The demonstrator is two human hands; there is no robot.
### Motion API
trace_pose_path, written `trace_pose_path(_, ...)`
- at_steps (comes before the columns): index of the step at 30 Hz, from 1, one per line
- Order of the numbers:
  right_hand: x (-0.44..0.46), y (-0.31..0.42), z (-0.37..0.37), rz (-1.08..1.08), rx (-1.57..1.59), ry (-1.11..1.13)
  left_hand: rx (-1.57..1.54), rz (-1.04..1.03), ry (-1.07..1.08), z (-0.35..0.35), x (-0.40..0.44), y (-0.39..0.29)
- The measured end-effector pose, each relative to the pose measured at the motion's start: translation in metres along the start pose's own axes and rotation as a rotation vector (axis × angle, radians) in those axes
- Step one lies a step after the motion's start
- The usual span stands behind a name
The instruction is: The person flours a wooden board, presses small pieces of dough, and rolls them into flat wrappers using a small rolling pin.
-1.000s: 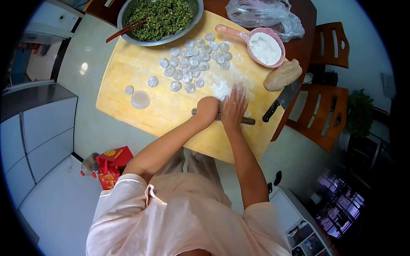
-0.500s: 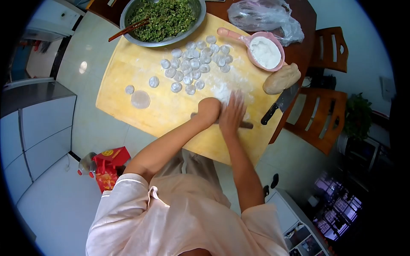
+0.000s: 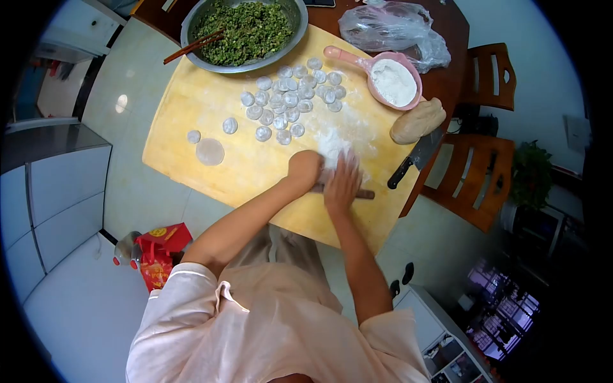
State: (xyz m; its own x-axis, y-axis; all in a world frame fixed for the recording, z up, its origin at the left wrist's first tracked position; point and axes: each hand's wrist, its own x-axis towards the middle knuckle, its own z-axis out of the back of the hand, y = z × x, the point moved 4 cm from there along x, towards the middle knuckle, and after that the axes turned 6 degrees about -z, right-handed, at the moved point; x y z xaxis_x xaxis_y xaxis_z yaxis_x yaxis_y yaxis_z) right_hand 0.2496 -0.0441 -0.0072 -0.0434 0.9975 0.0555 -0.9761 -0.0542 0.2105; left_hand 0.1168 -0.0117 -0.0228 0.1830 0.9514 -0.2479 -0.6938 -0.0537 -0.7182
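Observation:
My left hand (image 3: 305,167) is closed on the wooden board (image 3: 249,159), its fingers curled out of sight, so what they hold is hidden. Right beside it, my right hand (image 3: 343,184) lies flat with fingers stretched out over a dark wooden rolling pin (image 3: 365,194). Loose flour (image 3: 333,144) is spread just beyond both hands. Several small floured dough discs (image 3: 290,99) cluster farther up the board. A thin rolled-out dough wrapper (image 3: 210,152) lies to the left, near two single dough discs (image 3: 230,125).
At the top stands a metal bowl (image 3: 185,35) of chopped green filling with chopsticks (image 3: 191,47). To the right are a pink scoop (image 3: 345,55) of flour, a dough lump (image 3: 417,121), a black-handled knife (image 3: 401,173) and a plastic bag (image 3: 389,29). Wooden chairs (image 3: 472,172) stand beyond.
My left hand has shifted slightly left. My right hand has moved slightly nearer to me and left, and the rolling pin has shifted beneath it.

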Motion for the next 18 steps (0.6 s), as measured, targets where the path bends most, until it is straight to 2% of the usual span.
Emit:
trace_pose_path(1, -0.023, -0.003, 0.002, 0.012, -0.011, 0.024, -0.045, -0.015, -0.049, 0.0, -0.007, 0.007)
trace_pose_path(2, -0.032, -0.003, 0.006, 0.008, -0.015, 0.05, -0.242, 0.006, -0.064, 0.0, -0.012, 0.02)
trace_pose_path(5, -0.028, 0.001, 0.012, -0.005, -0.014, 0.081, -0.49, 0.045, -0.001, -0.015, -0.019, 0.036)
trace_pose_path(6, -0.008, 0.003, 0.008, -0.009, -0.009, 0.062, -0.262, -0.06, -0.001, 0.0, -0.02, 0.015)
trace_pose_path(9, 0.04, 0.008, 0.0, -0.03, 0.009, 0.027, 0.041, 0.005, 0.087, -0.001, -0.002, -0.006)
trace_pose_path(11, 0.053, 0.01, 0.003, -0.046, 0.008, 0.0, 0.069, -0.014, 0.024, -0.013, 0.006, 0.0)
trace_pose_path(13, 0.02, 0.009, 0.007, -0.027, 0.012, 0.035, 0.022, -0.042, -0.005, -0.01, 0.007, 0.011)
trace_pose_path(14, -0.01, 0.004, 0.009, -0.012, -0.018, 0.071, -0.088, -0.06, -0.073, -0.004, -0.001, 0.014)
trace_pose_path(17, -0.041, 0.0, 0.011, 0.001, -0.07, 0.123, -0.475, 0.102, -0.068, -0.01, -0.013, 0.041)
trace_pose_path(18, -0.043, 0.0, 0.01, -0.001, -0.078, 0.129, -0.529, 0.132, 0.05, -0.008, -0.016, 0.038)
